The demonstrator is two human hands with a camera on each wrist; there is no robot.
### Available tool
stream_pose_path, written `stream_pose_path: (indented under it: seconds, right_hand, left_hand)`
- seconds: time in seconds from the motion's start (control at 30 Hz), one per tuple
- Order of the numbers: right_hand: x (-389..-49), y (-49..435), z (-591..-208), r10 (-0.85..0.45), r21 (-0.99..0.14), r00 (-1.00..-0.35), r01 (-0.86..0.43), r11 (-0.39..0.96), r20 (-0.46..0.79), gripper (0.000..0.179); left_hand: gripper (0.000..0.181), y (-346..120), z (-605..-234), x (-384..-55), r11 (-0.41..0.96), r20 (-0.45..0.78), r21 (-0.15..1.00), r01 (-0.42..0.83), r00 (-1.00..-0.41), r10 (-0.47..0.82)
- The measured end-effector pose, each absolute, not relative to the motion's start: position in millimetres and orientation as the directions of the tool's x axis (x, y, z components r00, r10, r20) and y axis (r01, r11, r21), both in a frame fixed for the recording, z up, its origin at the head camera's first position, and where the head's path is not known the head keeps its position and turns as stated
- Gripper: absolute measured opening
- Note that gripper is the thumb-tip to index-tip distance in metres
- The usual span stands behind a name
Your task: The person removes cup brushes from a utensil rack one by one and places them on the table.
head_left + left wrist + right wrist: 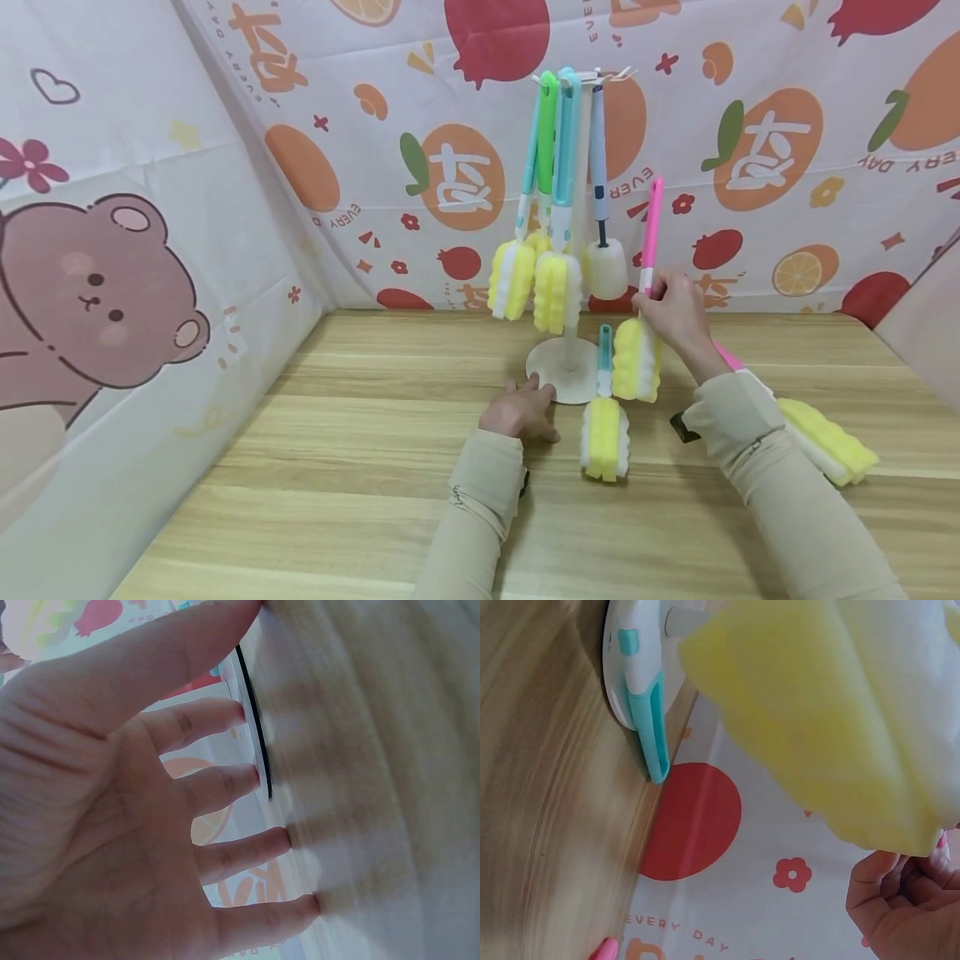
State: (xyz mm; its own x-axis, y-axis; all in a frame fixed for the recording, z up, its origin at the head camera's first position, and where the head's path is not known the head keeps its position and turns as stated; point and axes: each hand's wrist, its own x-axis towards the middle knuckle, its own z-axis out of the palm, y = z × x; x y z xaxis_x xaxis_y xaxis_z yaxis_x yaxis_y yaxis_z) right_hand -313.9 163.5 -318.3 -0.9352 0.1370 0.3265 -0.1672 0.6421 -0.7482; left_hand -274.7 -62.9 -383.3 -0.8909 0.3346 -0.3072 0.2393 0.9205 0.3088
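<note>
My right hand (677, 312) pinches a pink-handled sponge brush (651, 233) by the lower handle, its yellow-and-white sponge head (802, 712) hanging down, the handle pointing up. It is right of a white rack (573, 333) with hooks on top and a round base. From the rack hang a green-handled brush (547, 133), teal-handled brushes (564, 142) and a blue-handled brush (598, 158) with a white head. My left hand (521, 412) has its fingers spread, fingertips (251, 776) at the left edge of the rack's base.
A teal-handled sponge brush (606, 433) lies on the wooden table (337, 467) before the base, its handle reaching over the base. Another pink-handled brush (825, 442) lies at the right, partly behind my right forearm. A printed cloth (525, 167) stands behind the table.
</note>
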Motion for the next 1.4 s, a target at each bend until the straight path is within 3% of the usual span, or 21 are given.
stream_pose_path:
  seconds: [1.03, 1.4]
  right_hand:
    - [-311, 176, -340, 0.172, -0.812, -0.973, -0.027, 0.583, 0.156, 0.014]
    - [-311, 180, -344, 0.177, -0.812, -0.968, -0.045, 0.582, 0.180, 0.013]
  left_hand:
    - [0.053, -63, -383, -276, 0.923, -0.314, 0.298, 0.243, -0.888, 0.335]
    - [0.056, -62, -383, -276, 0.927, -0.320, 0.285, 0.243, -0.888, 0.331]
